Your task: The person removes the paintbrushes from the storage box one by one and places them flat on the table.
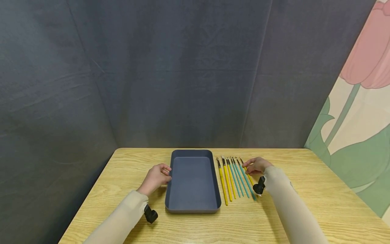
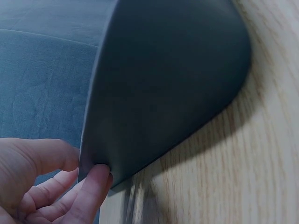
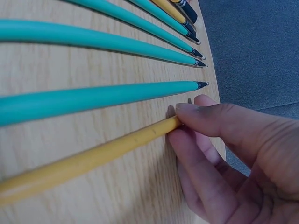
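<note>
A dark grey rectangular tray (image 1: 193, 183) lies on the table. My left hand (image 1: 155, 178) is at its left side; in the left wrist view the thumb and a finger pinch the edge of the tray wall (image 2: 163, 84). Over at the right, my right hand (image 1: 258, 165) pinches a thin paintbrush with a yellow handle (image 3: 93, 161) between thumb and fingers, towards its bristle end. That end is partly hidden by the fingers in the right wrist view. The brush is the rightmost of a row of paintbrushes.
Between tray and right hand lie several paintbrushes, bristles pointing away: yellow-handled ones (image 1: 222, 184) nearest the tray, then turquoise ones (image 1: 245, 178). The wooden table (image 1: 122, 183) ends at a dark grey curtain (image 1: 182, 101) behind. A wall with painted flowers (image 1: 359, 135) stands right.
</note>
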The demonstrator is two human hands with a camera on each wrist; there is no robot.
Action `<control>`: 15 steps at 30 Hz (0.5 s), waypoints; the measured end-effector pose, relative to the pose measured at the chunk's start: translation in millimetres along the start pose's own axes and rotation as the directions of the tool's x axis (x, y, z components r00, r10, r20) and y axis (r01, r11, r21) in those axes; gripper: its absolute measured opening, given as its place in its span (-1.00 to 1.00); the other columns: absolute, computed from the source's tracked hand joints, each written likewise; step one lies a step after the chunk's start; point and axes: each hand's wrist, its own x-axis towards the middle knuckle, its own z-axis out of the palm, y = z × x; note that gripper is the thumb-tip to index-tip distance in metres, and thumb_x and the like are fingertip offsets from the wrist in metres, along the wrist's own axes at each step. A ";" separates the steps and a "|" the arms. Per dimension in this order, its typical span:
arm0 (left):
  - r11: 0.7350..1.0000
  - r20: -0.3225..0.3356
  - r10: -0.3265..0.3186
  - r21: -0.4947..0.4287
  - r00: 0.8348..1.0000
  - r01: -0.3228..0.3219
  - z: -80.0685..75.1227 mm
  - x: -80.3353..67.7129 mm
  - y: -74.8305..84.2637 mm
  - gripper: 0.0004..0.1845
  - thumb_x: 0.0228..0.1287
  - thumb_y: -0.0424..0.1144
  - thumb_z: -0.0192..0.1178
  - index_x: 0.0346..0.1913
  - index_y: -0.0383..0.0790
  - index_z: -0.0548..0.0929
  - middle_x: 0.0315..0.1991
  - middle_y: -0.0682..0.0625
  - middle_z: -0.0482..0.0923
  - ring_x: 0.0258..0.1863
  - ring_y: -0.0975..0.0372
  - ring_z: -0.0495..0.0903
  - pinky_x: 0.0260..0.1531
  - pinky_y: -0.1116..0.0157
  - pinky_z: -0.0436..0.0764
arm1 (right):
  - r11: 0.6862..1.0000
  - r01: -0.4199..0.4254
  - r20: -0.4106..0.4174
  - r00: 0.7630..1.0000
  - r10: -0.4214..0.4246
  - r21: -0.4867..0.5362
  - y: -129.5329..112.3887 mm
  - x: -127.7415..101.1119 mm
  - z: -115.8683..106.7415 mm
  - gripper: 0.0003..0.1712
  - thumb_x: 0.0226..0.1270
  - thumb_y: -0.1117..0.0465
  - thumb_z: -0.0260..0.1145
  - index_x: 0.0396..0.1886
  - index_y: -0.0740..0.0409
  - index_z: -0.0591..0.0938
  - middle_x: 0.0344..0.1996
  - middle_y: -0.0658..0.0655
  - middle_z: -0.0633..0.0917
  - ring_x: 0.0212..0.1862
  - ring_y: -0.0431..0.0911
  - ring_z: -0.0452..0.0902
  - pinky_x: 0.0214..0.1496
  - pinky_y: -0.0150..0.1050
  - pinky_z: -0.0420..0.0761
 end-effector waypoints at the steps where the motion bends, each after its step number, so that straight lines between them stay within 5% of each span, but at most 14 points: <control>1: 1.000 0.000 0.001 0.000 1.000 -0.001 0.1 0.1 -0.2 -0.67 0.04 -0.56 0.27 -0.06 -0.40 0.60 -0.30 -0.14 0.54 -0.45 0.19 0.57 -0.43 0.24 0.71 | 1.000 -0.002 0.000 1.000 0.002 0.007 0.7 0.5 0.1 -0.64 0.18 0.54 0.28 0.00 0.51 0.54 -0.37 0.14 0.68 -0.39 -0.17 0.64 -0.28 -0.30 0.72; 15: 1.000 -0.002 0.005 0.009 1.000 -0.005 1.2 0.8 -1.2 -0.67 0.03 -0.55 0.29 -0.07 -0.39 0.60 -0.29 -0.15 0.55 -0.46 0.19 0.58 -0.44 0.25 0.71 | 0.999 0.005 0.027 1.000 -0.006 0.035 4.1 2.7 -3.2 -0.63 0.19 0.51 0.29 0.03 0.49 0.54 -0.39 0.10 0.72 -0.37 -0.17 0.66 -0.32 -0.32 0.71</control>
